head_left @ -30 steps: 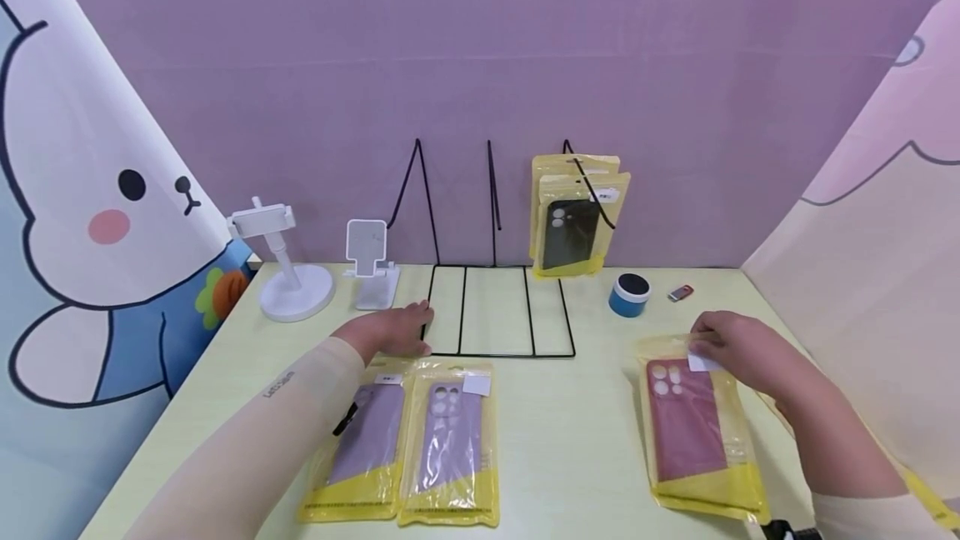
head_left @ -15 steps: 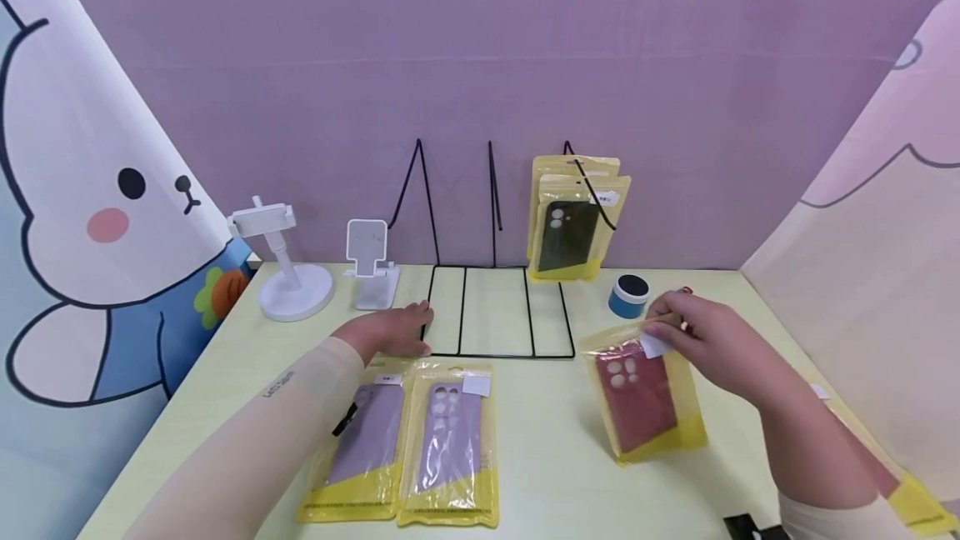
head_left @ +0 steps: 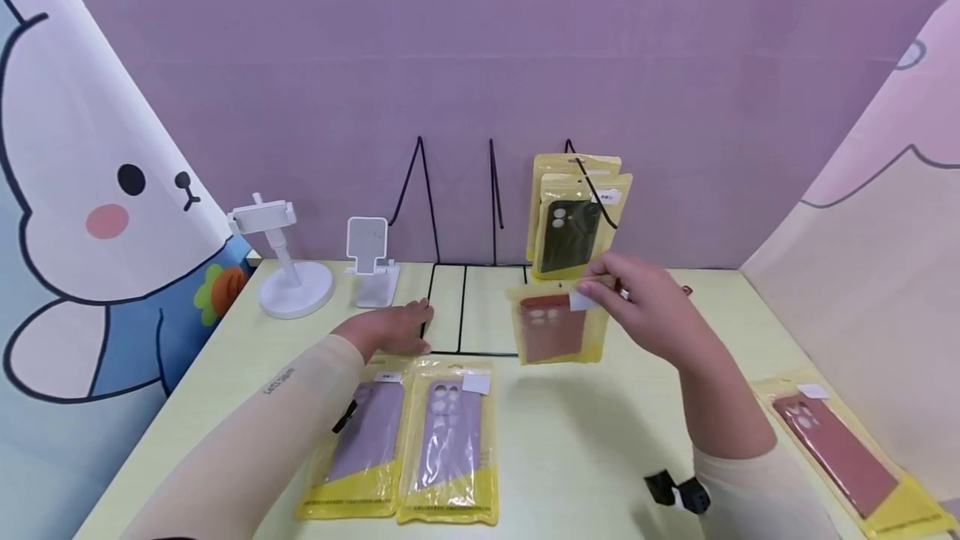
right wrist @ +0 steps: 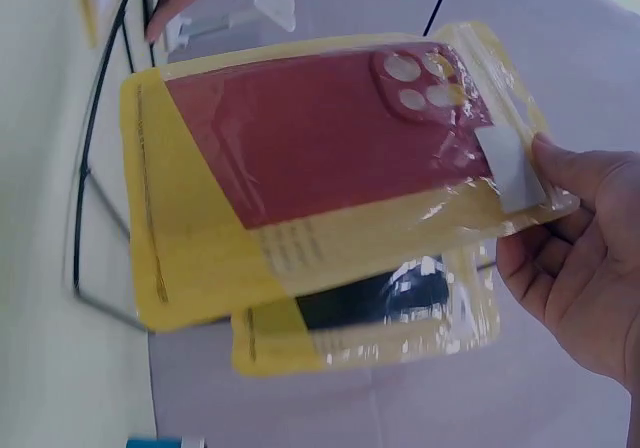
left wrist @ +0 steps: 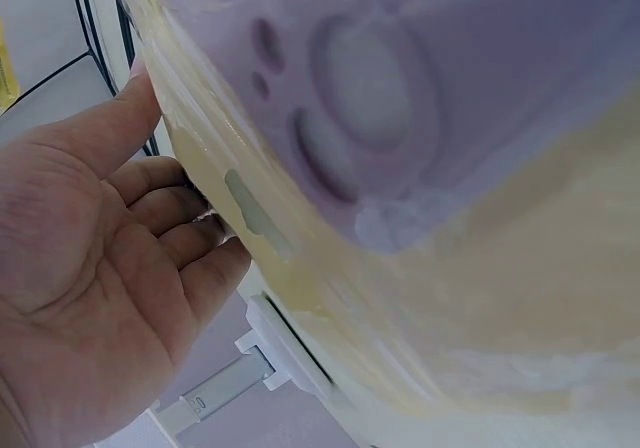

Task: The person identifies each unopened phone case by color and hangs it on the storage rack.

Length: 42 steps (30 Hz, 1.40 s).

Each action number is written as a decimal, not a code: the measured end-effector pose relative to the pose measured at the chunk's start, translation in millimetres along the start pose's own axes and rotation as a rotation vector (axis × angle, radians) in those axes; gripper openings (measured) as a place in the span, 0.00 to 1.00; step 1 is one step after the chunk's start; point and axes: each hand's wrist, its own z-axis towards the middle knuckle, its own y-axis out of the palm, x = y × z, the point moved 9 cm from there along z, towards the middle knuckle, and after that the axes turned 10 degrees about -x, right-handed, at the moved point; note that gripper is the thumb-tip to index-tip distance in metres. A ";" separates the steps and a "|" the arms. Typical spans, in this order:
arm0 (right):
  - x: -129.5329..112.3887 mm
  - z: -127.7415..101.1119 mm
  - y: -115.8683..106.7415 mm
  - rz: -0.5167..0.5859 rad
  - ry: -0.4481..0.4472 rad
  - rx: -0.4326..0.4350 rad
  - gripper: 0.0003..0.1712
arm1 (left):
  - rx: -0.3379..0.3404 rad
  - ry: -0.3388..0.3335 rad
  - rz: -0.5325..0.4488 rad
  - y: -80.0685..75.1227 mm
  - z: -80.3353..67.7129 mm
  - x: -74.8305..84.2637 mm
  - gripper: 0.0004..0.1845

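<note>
My right hand [head_left: 652, 307] pinches the top corner of a yellow-edged clear bag with a dark red phone case [right wrist: 320, 138] inside, near its white label. This bag hangs above the table, in front of the black wire display rack [head_left: 480, 353]. Bags with a dark phone case [head_left: 567, 236] at the front hang on the rack's right hook. My left hand [head_left: 393, 329] rests at the left side of the rack's base, fingers at the wire. Two bagged purple phone cases [head_left: 453, 440] lie below it, one partly under my left forearm.
Another bagged red phone case [head_left: 836, 452] lies at the table's right edge. Two white phone stands [head_left: 296, 290] stand at the back left. The rack's left hook [head_left: 420, 140] and middle hook [head_left: 492, 182] hold no bags. A blue jar top [right wrist: 165, 442] shows in the right wrist view.
My right hand has lifted the bagged red phone case off the right side of the table and carried it left to the rack. Another red one is uncovered there. My left hand stays put.
</note>
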 end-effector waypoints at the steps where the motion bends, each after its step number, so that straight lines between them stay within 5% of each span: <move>1: -2.3 4.0 -0.2 -0.001 0.002 0.010 0.04 | -0.002 0.001 -0.001 -0.2 0.0 -0.3 0.42; 14: -26.7 37.0 -4.3 0.090 0.013 0.134 0.09 | -0.011 -0.003 -0.011 0.3 -0.9 -0.2 0.42; 26: -32.3 61.2 -1.8 0.180 0.056 0.132 0.11 | 0.001 0.009 -0.002 -0.8 -2.3 2.4 0.42; 42: -3.8 87.3 12.6 0.165 0.221 0.104 0.16 | 0.007 -0.007 -0.007 1.9 5.2 -6.6 0.43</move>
